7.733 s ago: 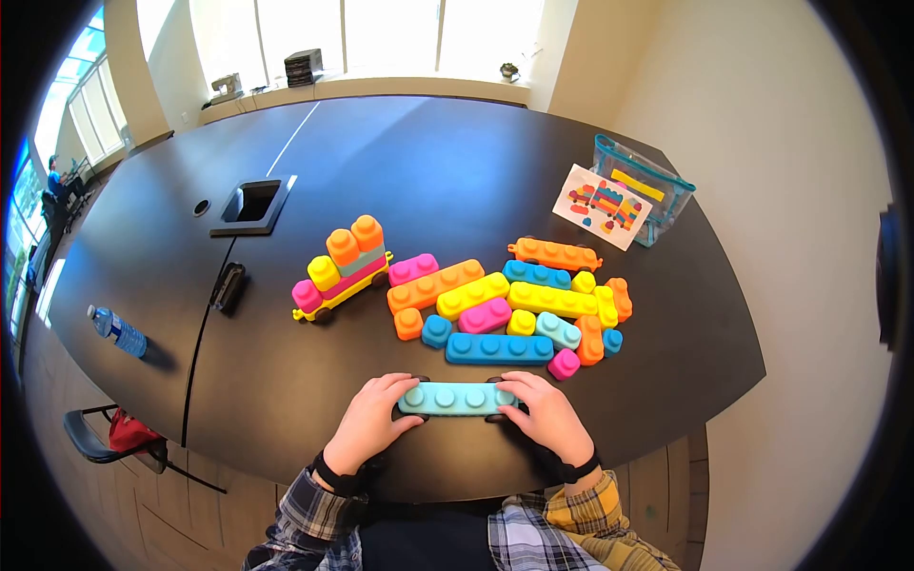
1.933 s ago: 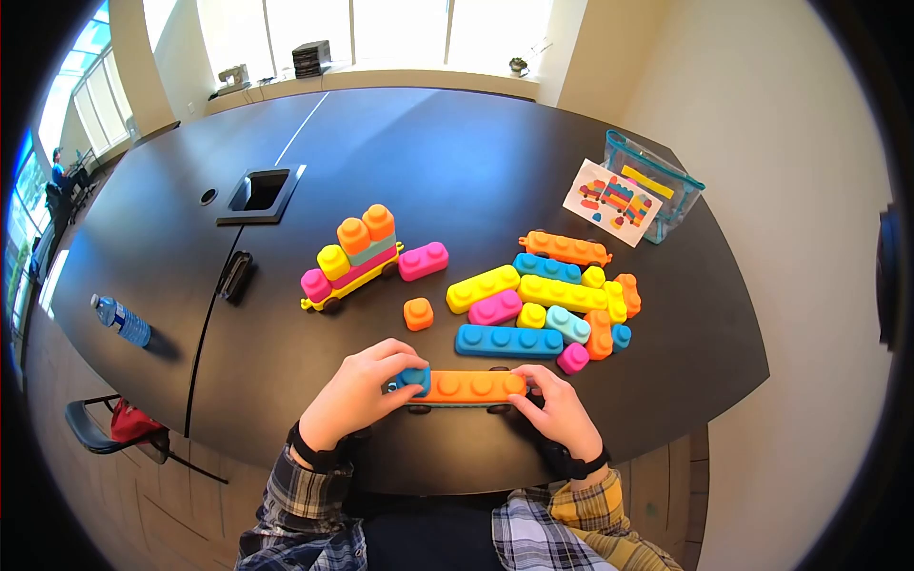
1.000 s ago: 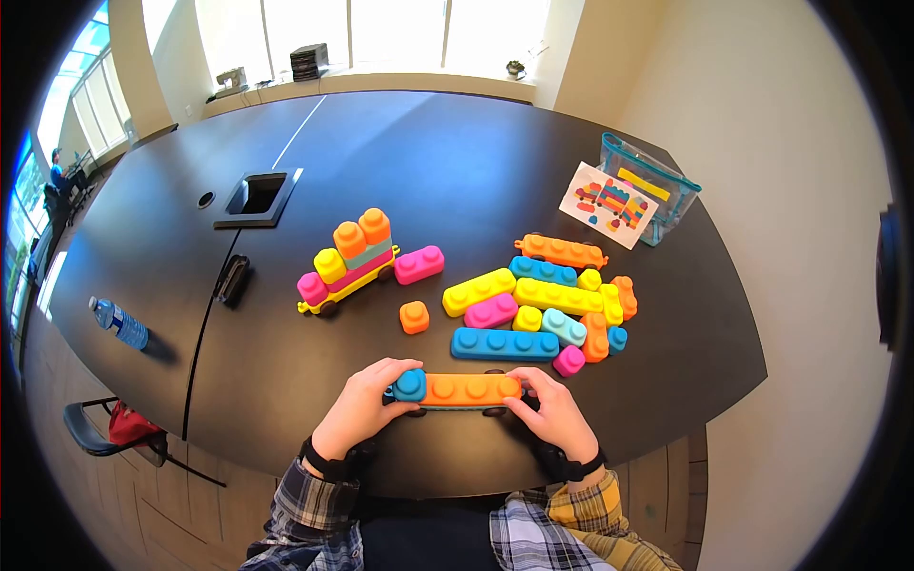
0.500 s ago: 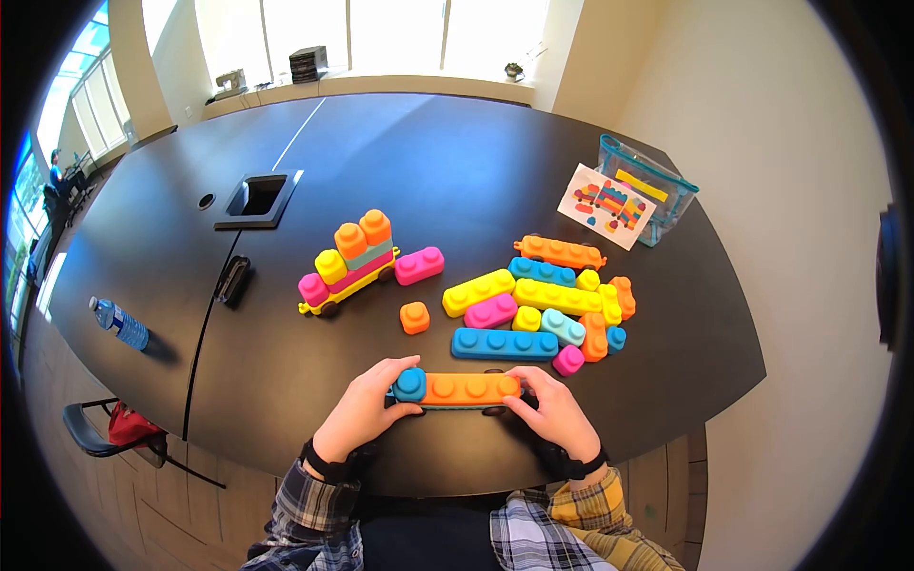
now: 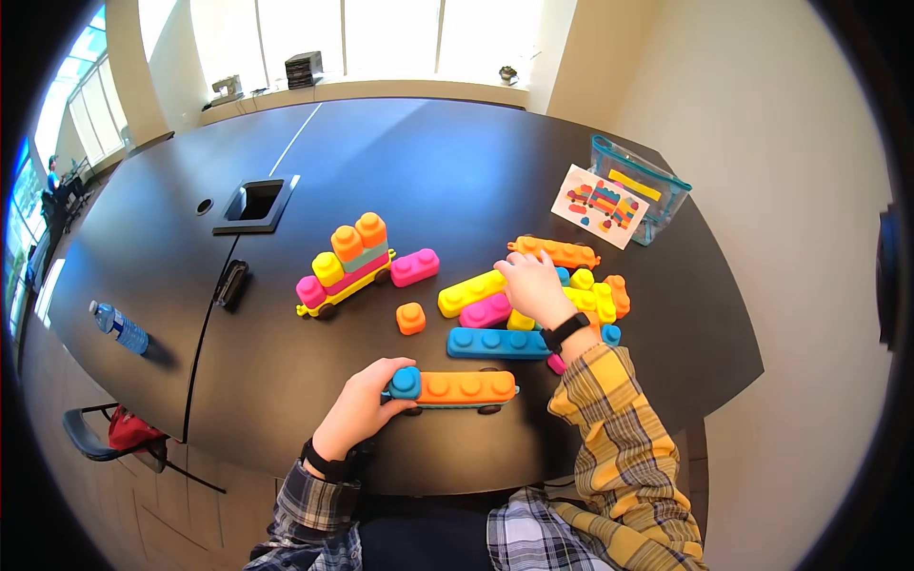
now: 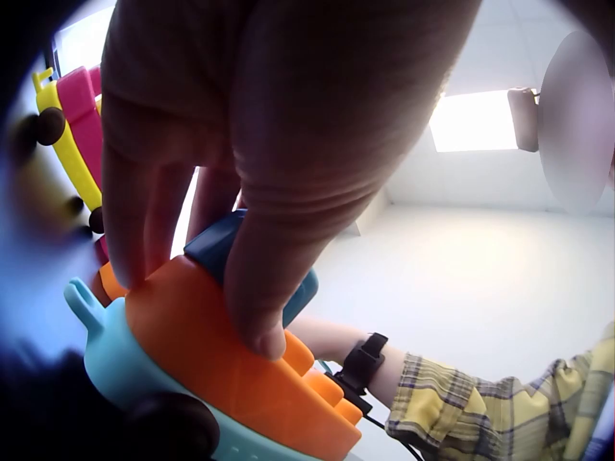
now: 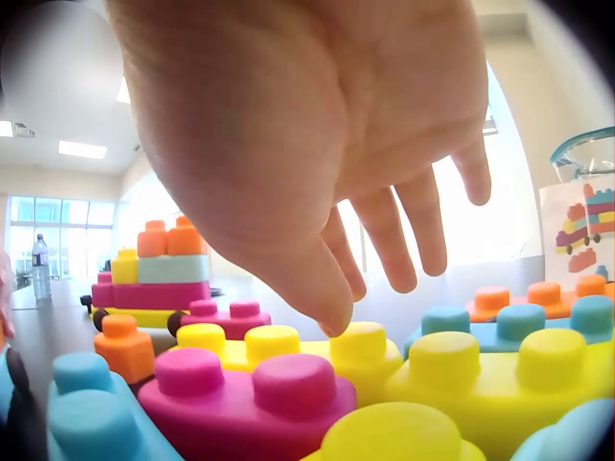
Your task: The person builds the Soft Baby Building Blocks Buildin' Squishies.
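Observation:
My left hand point(image 5: 354, 407) grips the left end of a wheeled toy wagon on the near table. Its light blue base point(image 6: 120, 355) carries a long orange block point(image 5: 471, 385), with a small blue block point(image 5: 405, 383) on top at the left end. In the left wrist view the thumb presses the orange block's side. My right hand point(image 5: 535, 289) is over the block pile with fingers spread and nothing between them. Its thumb tip is just above a long yellow block point(image 5: 466, 294) in the right wrist view, near a pink block point(image 7: 255, 389) and another long yellow block point(image 7: 500, 379).
A built wagon with stacked blocks point(image 5: 347, 262) stands left of the pile. A pink block point(image 5: 415, 267) and an orange cube point(image 5: 410, 319) lie apart. An orange wheeled base point(image 5: 562, 252), a picture card point(image 5: 600, 206) and a clear pouch point(image 5: 657, 190) lie farther back; a water bottle point(image 5: 119, 326) stands left.
Since the oldest frame, the long orange block and small blue block have gone onto the light blue base. My right hand has just let go of the wagon and moved up over the pile.

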`<state>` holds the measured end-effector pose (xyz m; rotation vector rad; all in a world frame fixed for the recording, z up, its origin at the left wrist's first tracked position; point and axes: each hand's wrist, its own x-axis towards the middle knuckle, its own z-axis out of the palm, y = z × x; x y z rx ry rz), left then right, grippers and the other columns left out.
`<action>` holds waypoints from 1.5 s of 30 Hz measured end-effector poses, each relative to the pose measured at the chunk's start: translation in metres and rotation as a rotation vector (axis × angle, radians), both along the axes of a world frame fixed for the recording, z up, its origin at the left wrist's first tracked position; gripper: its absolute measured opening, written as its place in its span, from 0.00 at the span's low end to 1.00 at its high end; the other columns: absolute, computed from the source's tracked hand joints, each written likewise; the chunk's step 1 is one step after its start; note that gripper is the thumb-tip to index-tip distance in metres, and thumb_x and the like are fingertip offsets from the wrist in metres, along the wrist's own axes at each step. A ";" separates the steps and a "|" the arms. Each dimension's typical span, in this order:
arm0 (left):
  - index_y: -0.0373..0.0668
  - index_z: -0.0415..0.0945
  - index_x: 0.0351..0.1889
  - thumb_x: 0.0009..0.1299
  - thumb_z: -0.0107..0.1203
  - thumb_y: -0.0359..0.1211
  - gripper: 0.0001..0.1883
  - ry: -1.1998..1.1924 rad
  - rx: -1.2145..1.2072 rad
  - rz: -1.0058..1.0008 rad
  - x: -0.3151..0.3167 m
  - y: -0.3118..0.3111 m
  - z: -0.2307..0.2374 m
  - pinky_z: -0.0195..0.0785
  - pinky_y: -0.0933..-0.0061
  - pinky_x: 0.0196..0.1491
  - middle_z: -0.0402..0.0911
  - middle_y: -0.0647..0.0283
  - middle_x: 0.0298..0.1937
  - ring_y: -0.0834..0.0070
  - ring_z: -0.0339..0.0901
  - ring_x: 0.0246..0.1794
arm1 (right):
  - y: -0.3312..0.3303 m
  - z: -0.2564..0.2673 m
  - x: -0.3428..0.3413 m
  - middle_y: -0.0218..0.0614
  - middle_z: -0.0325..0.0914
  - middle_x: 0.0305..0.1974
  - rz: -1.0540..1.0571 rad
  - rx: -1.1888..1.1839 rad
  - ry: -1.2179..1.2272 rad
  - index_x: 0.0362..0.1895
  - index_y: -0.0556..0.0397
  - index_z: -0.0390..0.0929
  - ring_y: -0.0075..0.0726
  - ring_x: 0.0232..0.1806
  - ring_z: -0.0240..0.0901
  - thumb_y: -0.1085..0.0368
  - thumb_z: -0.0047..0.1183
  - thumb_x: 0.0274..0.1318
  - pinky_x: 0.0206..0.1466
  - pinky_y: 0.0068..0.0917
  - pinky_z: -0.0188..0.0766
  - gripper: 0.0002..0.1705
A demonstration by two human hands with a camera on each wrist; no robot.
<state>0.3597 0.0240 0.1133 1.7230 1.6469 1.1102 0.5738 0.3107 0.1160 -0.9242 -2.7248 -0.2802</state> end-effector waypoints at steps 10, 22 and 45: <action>0.41 0.77 0.62 0.61 0.76 0.29 0.30 0.010 0.011 -0.006 0.000 0.001 0.000 0.77 0.57 0.59 0.84 0.53 0.56 0.49 0.82 0.57 | 0.024 -0.005 -0.024 0.36 0.84 0.45 -0.054 0.010 -0.196 0.46 0.44 0.85 0.47 0.57 0.82 0.68 0.53 0.63 0.76 0.72 0.59 0.10; 0.41 0.77 0.63 0.61 0.75 0.29 0.31 0.001 0.011 -0.012 0.000 0.000 0.000 0.77 0.57 0.60 0.84 0.53 0.56 0.49 0.82 0.58 | -0.039 0.066 0.027 0.44 0.86 0.42 0.084 -0.335 0.446 0.46 0.53 0.81 0.57 0.44 0.84 0.61 0.67 0.51 0.48 0.43 0.80 0.19; 0.42 0.76 0.65 0.62 0.75 0.28 0.32 0.010 0.002 -0.017 0.003 0.001 0.006 0.77 0.57 0.61 0.84 0.54 0.57 0.50 0.83 0.58 | -0.168 0.028 0.077 0.42 0.87 0.49 0.007 -0.603 0.611 0.52 0.54 0.83 0.51 0.51 0.85 0.65 0.71 0.53 0.56 0.39 0.82 0.21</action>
